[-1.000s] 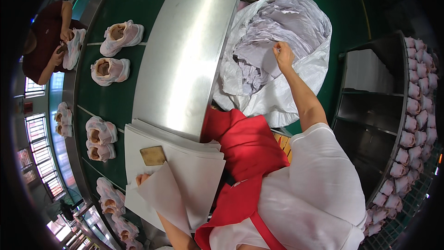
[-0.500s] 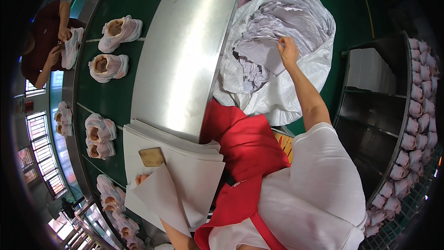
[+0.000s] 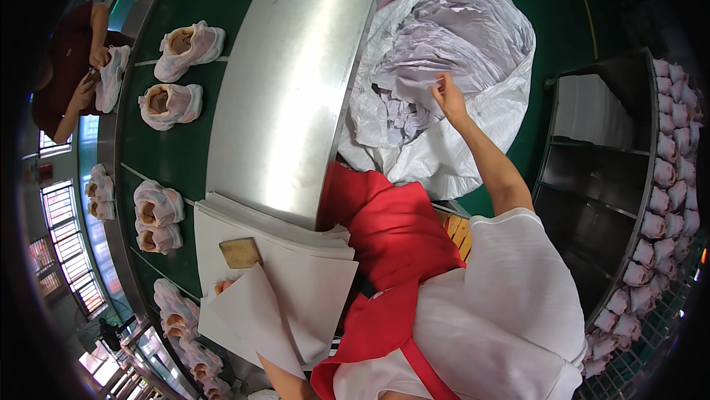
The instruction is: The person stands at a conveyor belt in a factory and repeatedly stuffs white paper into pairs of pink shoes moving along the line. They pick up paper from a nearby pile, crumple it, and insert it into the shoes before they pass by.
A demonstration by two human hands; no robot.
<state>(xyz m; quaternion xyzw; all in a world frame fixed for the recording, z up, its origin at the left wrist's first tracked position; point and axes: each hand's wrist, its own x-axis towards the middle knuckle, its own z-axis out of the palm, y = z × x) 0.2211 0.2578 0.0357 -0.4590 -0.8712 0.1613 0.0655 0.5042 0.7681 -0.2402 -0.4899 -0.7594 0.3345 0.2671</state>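
Two hands at work, well apart, either side of one long steel counter (image 3: 296, 82), taken here as the landmark. Left of the counter, running alongside it: green belt (image 3: 185, 148), carrying pale shoes (image 3: 188, 41) in pairs, with a co-worker (image 3: 74, 67) at its far edge handling one. Right of the counter, pressed against its edge: big white sack (image 3: 444, 156), mouth wide, filled with crumpled paper (image 3: 444, 45). Further right of the counter, past the sack: dark shoe rack (image 3: 665, 178), lined with more pale pairs. At the counter's near end, overhanging it: stack of flat sheets (image 3: 310, 281), topped by a small brown block (image 3: 239, 252).

Right hand (image 3: 447, 96) stretched out from the counter into the sack, thumb and fingers pinched closed on an edge of the crumpled paper near the top of the heap. Left hand (image 3: 225, 285) at the counter's near end, mostly hidden beneath a lifted sheet (image 3: 259, 318); only fingertips showing, so cannot tell whether clasped or slack.

To do it well, probably: pinch a single layer rather than a clump, draw upward and back toward the counter without snagging the sack's rim, and keep the lifted sheet steady so the stack stays square.
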